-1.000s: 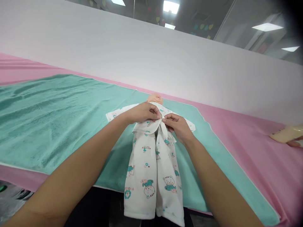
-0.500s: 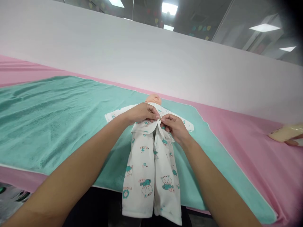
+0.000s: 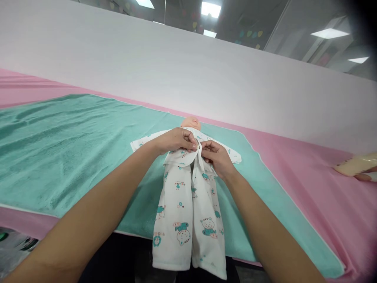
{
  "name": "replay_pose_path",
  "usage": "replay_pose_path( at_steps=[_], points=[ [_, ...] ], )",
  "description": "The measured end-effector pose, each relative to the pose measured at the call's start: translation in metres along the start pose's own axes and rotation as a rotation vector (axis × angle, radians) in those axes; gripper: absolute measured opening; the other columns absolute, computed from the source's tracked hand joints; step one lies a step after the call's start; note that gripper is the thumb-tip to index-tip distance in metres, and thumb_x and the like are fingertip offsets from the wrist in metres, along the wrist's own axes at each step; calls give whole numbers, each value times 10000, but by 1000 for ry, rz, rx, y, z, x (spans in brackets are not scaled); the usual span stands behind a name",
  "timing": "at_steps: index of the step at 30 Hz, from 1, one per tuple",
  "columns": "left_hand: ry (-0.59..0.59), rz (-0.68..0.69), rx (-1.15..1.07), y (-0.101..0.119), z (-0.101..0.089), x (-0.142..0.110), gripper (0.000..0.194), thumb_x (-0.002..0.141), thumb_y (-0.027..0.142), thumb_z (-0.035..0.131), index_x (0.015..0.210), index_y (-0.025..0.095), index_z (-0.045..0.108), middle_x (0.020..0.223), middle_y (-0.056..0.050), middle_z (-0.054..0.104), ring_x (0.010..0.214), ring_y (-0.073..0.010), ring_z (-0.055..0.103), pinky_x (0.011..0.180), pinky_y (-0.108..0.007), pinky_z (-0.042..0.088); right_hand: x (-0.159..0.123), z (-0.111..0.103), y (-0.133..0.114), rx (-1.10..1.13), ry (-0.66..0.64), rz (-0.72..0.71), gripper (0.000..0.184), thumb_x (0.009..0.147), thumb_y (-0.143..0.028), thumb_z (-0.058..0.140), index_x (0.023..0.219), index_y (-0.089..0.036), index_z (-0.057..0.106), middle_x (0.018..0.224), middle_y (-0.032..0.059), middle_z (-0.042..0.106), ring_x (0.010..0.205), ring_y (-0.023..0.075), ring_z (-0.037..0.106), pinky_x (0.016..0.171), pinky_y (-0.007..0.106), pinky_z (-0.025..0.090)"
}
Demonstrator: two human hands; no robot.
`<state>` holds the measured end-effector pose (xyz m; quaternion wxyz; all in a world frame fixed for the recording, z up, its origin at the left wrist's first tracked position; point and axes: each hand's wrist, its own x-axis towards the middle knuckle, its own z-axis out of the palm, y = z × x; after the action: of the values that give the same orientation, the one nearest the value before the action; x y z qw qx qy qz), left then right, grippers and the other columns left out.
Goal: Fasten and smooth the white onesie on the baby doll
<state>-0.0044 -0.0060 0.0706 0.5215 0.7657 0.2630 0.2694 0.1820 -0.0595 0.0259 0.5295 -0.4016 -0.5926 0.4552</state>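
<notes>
Fastening step at the chest: left hand (image 3: 176, 140) and right hand (image 3: 216, 156) both pinched shut on the tie (image 3: 200, 151) of the printed baby garment (image 3: 188, 204), on the doll (image 3: 192, 123) lying on the green towel (image 3: 73, 149). Next probably needs pulling the tie snug, without shifting the doll.

No lettering can be read; the tiny teal marks printed on the white baby garment (image 3: 188, 220) are too small to make out.

Doll (image 3: 192, 122) in romper (image 3: 188, 220) lies on towel (image 3: 73, 145); bottle (image 3: 355, 166), perhaps, far right.
</notes>
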Motion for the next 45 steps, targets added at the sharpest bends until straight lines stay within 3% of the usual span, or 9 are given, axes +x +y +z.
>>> replay_pose_path(
  at_steps=[8,13,18,22,31,37,45],
  points=[
    [9,-14,4,0,0,0,94,679,213,682,675,143,618,634,-3,622,584,-72,550,527,-172,402,0,6,0,-65,51,-59,250,649,-311,698,782,-197,519,848,1,575,611,82,446,464,192,332],
    [10,-13,17,-1,0,1,107,687,228,677,662,140,622,633,-10,630,580,-78,559,528,-177,413,0,9,3,-137,108,-119,229,672,-300,682,769,-196,502,840,4,565,654,98,474,498,207,358],
    [27,-38,33,-1,0,1,152,688,286,683,658,144,638,610,-12,603,606,-96,565,564,-199,438,-2,18,2,-304,231,-212,161,700,-269,641,748,-200,505,784,-8,547,753,129,518,698,262,414],
    [39,-61,84,3,2,-1,157,657,302,705,678,157,648,608,5,573,565,-76,507,516,-188,390,-4,25,3,-419,292,-220,156,734,-300,612,746,-210,485,763,-10,538,726,133,501,669,260,398],
    [74,-49,125,4,5,-1,63,665,219,636,640,162,629,575,20,527,516,-64,443,474,-188,331,-5,27,3,-458,293,-222,139,739,-277,595,766,-215,473,750,-11,520,681,128,473,641,260,384],
    [79,-60,28,-2,4,2,108,682,255,641,674,148,627,618,0,550,575,-81,508,540,-192,407,-5,26,3,-438,292,-213,127,719,-224,580,785,-217,472,771,-13,530,692,128,478,644,257,381],
    [102,-54,-35,-2,8,2,119,645,150,638,755,161,594,616,19,516,519,-56,445,476,-179,338,-4,25,3,-412,277,-176,142,714,-237,594,806,-220,488,759,-16,528,685,130,485,638,257,389]
  ],
)
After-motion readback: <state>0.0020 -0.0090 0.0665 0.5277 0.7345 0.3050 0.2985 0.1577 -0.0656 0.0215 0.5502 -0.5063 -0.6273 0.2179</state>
